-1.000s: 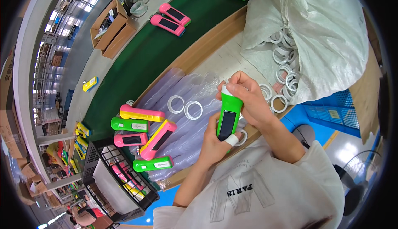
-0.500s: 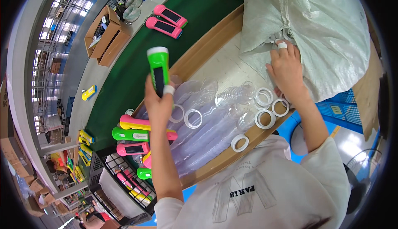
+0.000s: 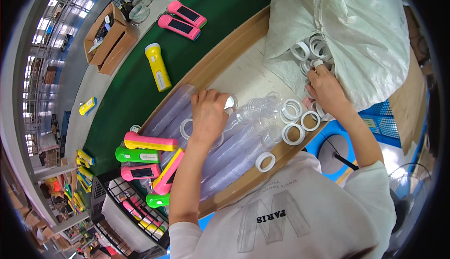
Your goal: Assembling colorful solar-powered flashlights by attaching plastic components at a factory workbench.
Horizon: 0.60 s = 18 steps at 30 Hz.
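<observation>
My left hand [image 3: 206, 120] reaches down onto rows of stacked clear plastic discs [image 3: 255, 109], its fingers curled over one end; a white cover shows on one fingertip. What lies under those fingers is mostly hidden. At the mouth of a white woven sack [image 3: 347, 29], my right hand [image 3: 328, 90] has bent, closed fingers among white rings [image 3: 300, 51]. Its grip is hidden, and a white cover is on one finger. More loose rings [image 3: 293, 133] lie on the discs nearby. A yellow flashlight [image 3: 158, 67] rests on the green belt beyond my left hand.
A cardboard tray edge [image 3: 225, 52] borders the discs. Several pink, yellow and green flashlights [image 3: 149, 141] lie left of my left forearm, above a black crate [image 3: 136, 207]. Two pink flashlights [image 3: 180, 26] sit on the green belt [image 3: 122, 104]. An open cardboard box [image 3: 110, 38] stands beyond it.
My left hand has let go of a green flashlight and come down onto the discs. A yellow flashlight now shows on the belt. My right hand has shifted slightly down, exposing more rings.
</observation>
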Each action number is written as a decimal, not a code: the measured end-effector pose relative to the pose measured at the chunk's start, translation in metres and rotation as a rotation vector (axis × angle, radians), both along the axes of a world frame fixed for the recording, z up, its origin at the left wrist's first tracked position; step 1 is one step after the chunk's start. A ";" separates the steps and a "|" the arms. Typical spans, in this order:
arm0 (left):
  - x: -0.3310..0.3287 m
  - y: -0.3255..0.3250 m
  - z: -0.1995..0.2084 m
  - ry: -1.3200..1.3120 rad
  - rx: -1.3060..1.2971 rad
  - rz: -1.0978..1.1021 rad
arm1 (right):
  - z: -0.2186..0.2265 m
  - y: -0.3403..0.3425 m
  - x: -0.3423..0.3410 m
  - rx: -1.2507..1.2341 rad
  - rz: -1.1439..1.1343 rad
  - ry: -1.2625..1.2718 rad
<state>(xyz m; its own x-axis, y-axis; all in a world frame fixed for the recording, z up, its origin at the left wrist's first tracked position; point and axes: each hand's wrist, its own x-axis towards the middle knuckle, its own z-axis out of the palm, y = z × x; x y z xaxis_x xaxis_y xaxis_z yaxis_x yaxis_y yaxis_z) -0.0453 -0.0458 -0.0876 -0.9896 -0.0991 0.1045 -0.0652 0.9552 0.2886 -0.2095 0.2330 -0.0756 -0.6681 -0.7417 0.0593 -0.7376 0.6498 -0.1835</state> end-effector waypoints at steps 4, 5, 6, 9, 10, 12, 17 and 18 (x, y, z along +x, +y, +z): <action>0.008 -0.005 0.005 0.124 -0.027 -0.056 | -0.004 -0.016 -0.006 0.026 -0.100 0.140; 0.009 -0.003 0.006 0.130 -0.026 -0.058 | -0.012 -0.023 -0.008 0.085 -0.128 0.228; 0.010 -0.001 0.007 0.145 -0.035 -0.052 | -0.020 -0.025 -0.015 0.085 -0.126 0.234; 0.017 0.003 0.010 0.169 0.037 -0.013 | -0.030 -0.027 -0.022 -0.001 0.054 0.261; 0.022 0.002 0.011 0.171 0.117 0.023 | -0.020 -0.037 -0.007 -0.141 0.145 0.181; 0.027 -0.003 0.017 0.204 0.241 0.086 | 0.007 -0.049 0.019 -0.337 0.338 -0.033; 0.028 -0.015 0.025 0.285 0.683 0.376 | -0.004 -0.098 0.031 -0.647 0.404 -0.303; 0.028 -0.015 0.026 0.295 0.671 0.401 | -0.011 -0.106 0.030 -0.622 0.447 -0.237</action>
<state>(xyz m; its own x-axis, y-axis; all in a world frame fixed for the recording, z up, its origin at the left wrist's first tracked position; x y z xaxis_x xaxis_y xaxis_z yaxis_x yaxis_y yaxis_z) -0.0169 -0.0610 -0.0620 -0.8070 -0.5720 0.1471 -0.1962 0.4946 0.8467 -0.1795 0.1267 -0.0871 -0.3620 -0.8198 0.4437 -0.8002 0.0291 -0.5990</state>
